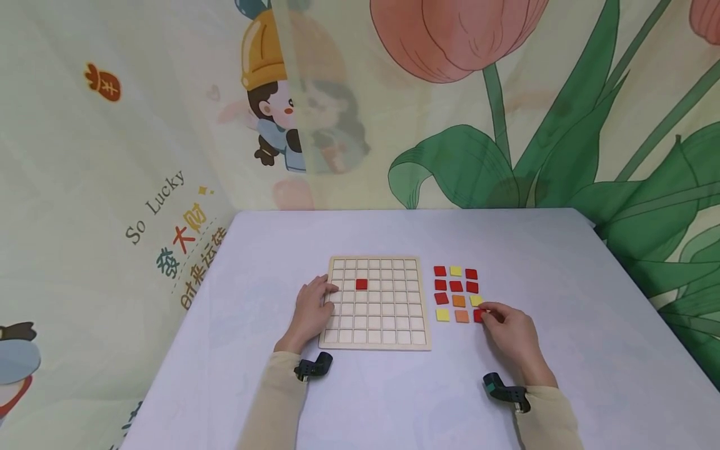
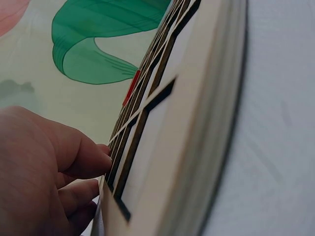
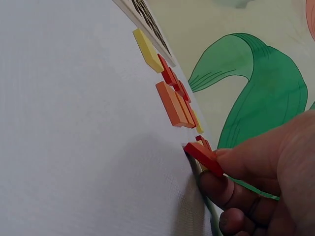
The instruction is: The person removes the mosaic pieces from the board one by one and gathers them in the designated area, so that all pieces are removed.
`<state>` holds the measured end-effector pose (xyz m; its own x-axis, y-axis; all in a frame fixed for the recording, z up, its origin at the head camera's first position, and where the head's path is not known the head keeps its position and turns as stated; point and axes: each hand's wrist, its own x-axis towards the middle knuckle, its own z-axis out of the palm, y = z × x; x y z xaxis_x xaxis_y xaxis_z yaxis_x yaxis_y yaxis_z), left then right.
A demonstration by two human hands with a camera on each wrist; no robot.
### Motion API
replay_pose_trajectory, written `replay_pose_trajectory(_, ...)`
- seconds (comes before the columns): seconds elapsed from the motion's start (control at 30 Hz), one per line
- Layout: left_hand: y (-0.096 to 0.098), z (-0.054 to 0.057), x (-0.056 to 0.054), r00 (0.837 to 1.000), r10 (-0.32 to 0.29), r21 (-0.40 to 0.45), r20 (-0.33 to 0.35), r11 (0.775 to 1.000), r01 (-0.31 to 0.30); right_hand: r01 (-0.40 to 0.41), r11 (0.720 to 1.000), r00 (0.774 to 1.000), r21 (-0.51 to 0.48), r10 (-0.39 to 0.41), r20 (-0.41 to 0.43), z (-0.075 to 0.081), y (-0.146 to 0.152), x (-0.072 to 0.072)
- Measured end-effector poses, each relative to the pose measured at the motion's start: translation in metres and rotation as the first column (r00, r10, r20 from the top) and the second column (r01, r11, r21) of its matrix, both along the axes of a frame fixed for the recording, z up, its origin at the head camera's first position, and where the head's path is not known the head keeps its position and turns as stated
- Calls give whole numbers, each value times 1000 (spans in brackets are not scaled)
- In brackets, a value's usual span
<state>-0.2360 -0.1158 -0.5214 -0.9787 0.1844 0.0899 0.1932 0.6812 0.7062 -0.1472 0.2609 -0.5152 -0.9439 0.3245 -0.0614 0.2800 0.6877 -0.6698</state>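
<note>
A wooden grid board point(image 1: 374, 347) lies on the table, with one red square tile point(image 1: 362, 284) in a cell of its upper part. My left hand point(image 1: 312, 306) rests on the board's left edge, fingers reaching over the frame. In the left wrist view its thumb point(image 2: 96, 160) lies close against the grid. To the right of the board, my right hand point(image 1: 514, 331) pinches a red tile point(image 3: 203, 156) between thumb and finger. That tile is tilted in the right wrist view, at the lower right corner of the tile rows.
Beside the board lie rows of loose tiles: several red ones point(image 1: 440, 285), orange ones point(image 1: 462, 316) and yellow ones point(image 1: 442, 315). A white cloth covers the table point(image 1: 382, 400). Printed curtains point(image 1: 337, 187) hang behind and to the left of it.
</note>
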Motion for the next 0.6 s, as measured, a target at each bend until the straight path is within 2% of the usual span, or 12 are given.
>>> replay_pose_trajectory(0.2, 1, 0, 0, 1000, 3, 2, 5, 1000, -3, 16, 1000, 1000, 26, -16, 10, -2, -1, 0)
replay_pose_trajectory(0.6, 1, 1, -1, 1000, 7, -6, 17, 1000, -7, 38, 993, 999, 110, -34, -40, -3, -9, -2)
